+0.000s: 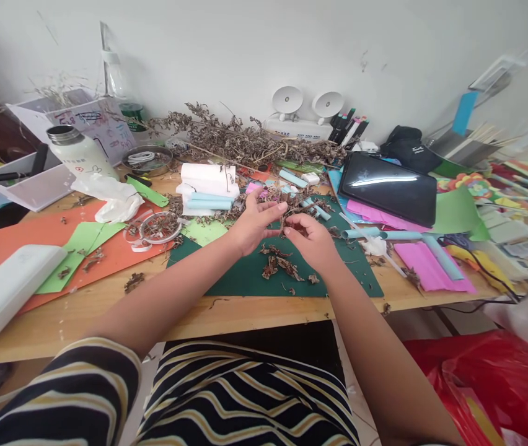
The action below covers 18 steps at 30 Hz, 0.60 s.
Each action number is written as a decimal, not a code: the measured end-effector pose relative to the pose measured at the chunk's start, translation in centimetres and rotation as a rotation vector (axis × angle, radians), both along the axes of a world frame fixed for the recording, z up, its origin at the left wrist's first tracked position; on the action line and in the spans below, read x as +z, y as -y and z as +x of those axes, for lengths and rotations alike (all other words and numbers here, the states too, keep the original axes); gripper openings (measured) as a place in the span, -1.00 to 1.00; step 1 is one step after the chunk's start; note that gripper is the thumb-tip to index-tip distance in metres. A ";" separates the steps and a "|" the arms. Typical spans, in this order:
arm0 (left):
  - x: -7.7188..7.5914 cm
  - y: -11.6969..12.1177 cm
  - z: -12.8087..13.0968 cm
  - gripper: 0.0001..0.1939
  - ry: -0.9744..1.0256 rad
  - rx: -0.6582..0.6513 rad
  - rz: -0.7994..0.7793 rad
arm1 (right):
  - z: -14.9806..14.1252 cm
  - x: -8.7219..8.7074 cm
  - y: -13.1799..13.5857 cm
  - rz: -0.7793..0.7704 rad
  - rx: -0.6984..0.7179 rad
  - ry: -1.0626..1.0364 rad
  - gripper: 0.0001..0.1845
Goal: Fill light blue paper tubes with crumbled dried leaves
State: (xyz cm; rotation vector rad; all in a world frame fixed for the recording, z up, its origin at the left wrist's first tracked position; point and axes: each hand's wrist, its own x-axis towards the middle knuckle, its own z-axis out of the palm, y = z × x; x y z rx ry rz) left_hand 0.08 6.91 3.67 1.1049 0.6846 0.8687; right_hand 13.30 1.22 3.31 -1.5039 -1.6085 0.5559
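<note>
Above a green cutting mat (231, 279), my two hands are close together at the middle of the desk. My right hand (311, 243) has its thumb and fingers closed on a dried leafy sprig (283, 224). Beside it, my left hand (257, 224) has its fingers stretched apart, with the fingertips near the sprig; whether they touch it is hard to see. Crumpled dry leaves (280, 265) lie on the mat below. Behind my hands are more leaf scraps and pale blue paper tubes (292, 178).
A pile of dried branches (245, 139) runs along the wall. To the left are a white bottle (80, 155), a roll of tape (160, 228) and a long white case (13, 288). At right lie a black tablet (387, 189) and pink paper (431, 266).
</note>
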 end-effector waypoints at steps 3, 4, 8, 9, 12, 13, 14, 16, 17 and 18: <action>-0.4 1.0 0.3 -0.09 -0.031 0.057 0.206 | 0.1 0.7 0.3 0.023 -0.020 0.217 -0.83; -0.5 1.3 0.5 -0.07 -0.036 0.050 0.250 | 0.0 0.9 0.4 0.017 -0.016 0.286 -0.82; -1.0 2.2 1.1 -0.47 -0.113 -0.033 0.229 | -0.3 1.6 1.0 0.026 0.027 0.484 -0.80; -1.1 2.4 1.2 -0.60 -0.136 -0.038 0.243 | -0.4 1.6 1.1 0.037 0.031 0.516 -0.80; -1.4 2.5 1.4 -0.70 -0.125 -0.002 0.307 | -0.6 1.5 1.6 0.076 0.038 0.552 -0.81; -1.5 2.4 1.4 -0.71 -0.107 0.009 0.308 | -0.6 1.3 1.7 0.092 0.047 0.543 -0.81; -1.4 2.3 1.4 -0.72 -0.095 0.016 0.294 | -0.5 1.2 1.9 0.108 0.054 0.525 -0.82; -1.2 2.1 1.3 -0.74 -0.081 0.024 0.241 | -0.4 0.8 2.2 0.134 0.035 0.479 -0.82; -1.0 1.9 1.2 -0.75 -0.081 0.030 0.206 | -0.3 0.6 2.4 0.140 0.014 0.460 -0.81; -0.8 1.7 1.1 -0.75 -0.085 0.040 0.176 | -0.2 0.4 2.5 0.142 -0.011 0.445 -0.81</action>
